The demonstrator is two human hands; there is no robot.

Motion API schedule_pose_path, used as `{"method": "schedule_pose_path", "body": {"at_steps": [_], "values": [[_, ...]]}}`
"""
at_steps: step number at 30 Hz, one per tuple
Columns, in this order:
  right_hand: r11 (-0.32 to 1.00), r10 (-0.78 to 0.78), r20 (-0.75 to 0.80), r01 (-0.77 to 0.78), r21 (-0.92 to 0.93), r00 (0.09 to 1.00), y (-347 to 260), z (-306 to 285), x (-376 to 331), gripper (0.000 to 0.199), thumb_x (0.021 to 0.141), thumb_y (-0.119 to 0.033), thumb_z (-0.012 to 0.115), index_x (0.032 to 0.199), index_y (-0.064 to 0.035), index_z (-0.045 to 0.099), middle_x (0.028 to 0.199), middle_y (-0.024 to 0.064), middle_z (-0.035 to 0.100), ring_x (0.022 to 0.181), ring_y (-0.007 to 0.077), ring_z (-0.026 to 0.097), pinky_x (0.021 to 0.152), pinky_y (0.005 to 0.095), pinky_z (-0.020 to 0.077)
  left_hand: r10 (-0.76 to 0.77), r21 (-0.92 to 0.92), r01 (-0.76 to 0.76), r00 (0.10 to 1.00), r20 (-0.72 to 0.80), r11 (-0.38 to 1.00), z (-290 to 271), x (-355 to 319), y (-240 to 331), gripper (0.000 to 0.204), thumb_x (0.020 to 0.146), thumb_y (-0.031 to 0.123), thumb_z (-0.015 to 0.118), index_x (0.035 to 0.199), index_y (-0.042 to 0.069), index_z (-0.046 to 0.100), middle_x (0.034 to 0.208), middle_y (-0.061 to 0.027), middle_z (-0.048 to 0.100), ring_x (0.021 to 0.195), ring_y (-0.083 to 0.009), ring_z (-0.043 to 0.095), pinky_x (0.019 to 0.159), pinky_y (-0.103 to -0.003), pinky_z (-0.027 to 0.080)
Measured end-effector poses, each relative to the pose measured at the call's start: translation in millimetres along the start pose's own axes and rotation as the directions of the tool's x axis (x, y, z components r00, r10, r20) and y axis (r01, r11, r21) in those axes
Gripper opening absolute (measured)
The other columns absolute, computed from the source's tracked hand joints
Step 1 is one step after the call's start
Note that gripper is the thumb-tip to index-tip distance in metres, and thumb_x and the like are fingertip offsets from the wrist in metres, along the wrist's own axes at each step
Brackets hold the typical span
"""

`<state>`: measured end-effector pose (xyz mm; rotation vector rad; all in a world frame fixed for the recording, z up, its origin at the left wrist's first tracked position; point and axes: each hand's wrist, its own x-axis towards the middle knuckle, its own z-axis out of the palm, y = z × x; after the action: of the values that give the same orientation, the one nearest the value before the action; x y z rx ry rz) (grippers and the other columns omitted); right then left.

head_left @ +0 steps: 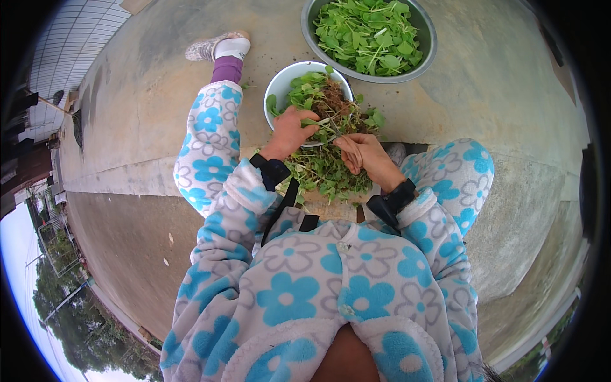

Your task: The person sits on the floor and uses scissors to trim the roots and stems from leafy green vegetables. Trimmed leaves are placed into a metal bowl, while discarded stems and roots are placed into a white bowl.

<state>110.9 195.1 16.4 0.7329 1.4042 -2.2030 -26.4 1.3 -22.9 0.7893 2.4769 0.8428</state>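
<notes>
My left hand [291,132] is closed on stems of leafy greens [324,121] over the near rim of a white basin [270,95]. Close beside it, my right hand [364,155] grips a thin, dark metal blade [335,127] that points at those stems. Its handle is hidden in my fingers, so the exact kind of tool does not show. Green leaves and a clump of brown roots [334,99] lie in and across the basin. Below my hands, a heap of cut or uprooted greens [328,172] spreads between my knees.
A wide grey metal basin [433,48], filled with loose green leaves [369,38], stands beyond the white one on the concrete floor [140,114]. My outstretched left leg [210,140] lies to the left, and my bent right knee [464,178] is on the right.
</notes>
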Motion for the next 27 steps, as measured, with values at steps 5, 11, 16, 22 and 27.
{"method": "schedule_pose_path", "body": {"at_steps": [5, 11, 16, 22, 27], "values": [[0.999, -0.047, -0.037, 0.048, 0.019, 0.998, 3, -5, -2, 0.038, 0.096, -0.037, 0.069, 0.079, -0.0045, 0.061, 0.061, 0.0003, 0.054, 0.046, 0.0078, 0.047, 0.043, 0.0241, 0.0357, -0.239, 0.162, 0.240, 0.971, -0.027, 0.957, -28, 9, -20, 0.033, 0.083, 0.014, 0.072, 0.116, 0.013, 0.070, 0.109, -0.0170, 0.064, 0.105, -0.0358, 0.062, 0.091, -0.042, 0.050], [0.998, -0.052, -0.043, 0.053, 0.020, 0.998, 2, -11, -8, 0.033, 0.098, -0.033, 0.066, 0.090, -0.0014, 0.066, 0.064, 0.0010, 0.056, 0.049, 0.0075, 0.048, 0.044, 0.0245, 0.0361, -0.012, -0.300, -0.066, 0.968, -0.250, 0.952, -43, 1, 33, 0.021, 0.087, 0.016, 0.069, 0.107, 0.009, 0.072, 0.108, -0.0193, 0.062, 0.102, -0.0369, 0.061, 0.091, -0.039, 0.048], [0.997, -0.073, -0.012, 0.073, -0.016, 0.997, 0, -11, -17, 0.033, 0.098, -0.033, 0.066, 0.091, -0.0011, 0.066, 0.062, 0.0004, 0.055, 0.048, 0.0071, 0.048, 0.044, 0.0250, 0.0352, -0.031, -0.167, 0.048, 0.994, 0.104, 0.985, -23, 3, 63, 0.024, 0.092, 0.027, 0.069, 0.102, 0.005, 0.070, 0.095, -0.0136, 0.060, 0.095, -0.0316, 0.060, 0.084, -0.040, 0.047], [0.998, -0.053, -0.061, 0.051, -0.022, 0.997, 10, -12, -41, 0.032, 0.096, -0.031, 0.069, 0.094, 0.0009, 0.068, 0.059, 0.0007, 0.054, 0.046, 0.0081, 0.047, 0.043, 0.0264, 0.0353, 0.178, -0.161, -0.139, 0.948, 0.263, 0.977, 17, 7, 48, 0.027, 0.092, 0.025, 0.063, 0.085, -0.001, 0.062, 0.080, -0.0203, 0.057, 0.079, -0.0383, 0.056, 0.071, -0.046, 0.044], [0.995, -0.023, -0.247, -0.001, -0.096, 0.969, 17, -12, -55, 0.034, 0.096, -0.033, 0.069, 0.090, 0.0001, 0.066, 0.058, 0.0015, 0.054, 0.045, 0.0089, 0.048, 0.042, 0.0262, 0.0343, 0.160, -0.076, -0.141, 0.899, 0.408, 0.987, 28, -3, 47, 0.026, 0.092, 0.023, 0.064, 0.085, -0.002, 0.065, 0.076, -0.0196, 0.059, 0.074, -0.0357, 0.058, 0.070, -0.043, 0.046]]}}
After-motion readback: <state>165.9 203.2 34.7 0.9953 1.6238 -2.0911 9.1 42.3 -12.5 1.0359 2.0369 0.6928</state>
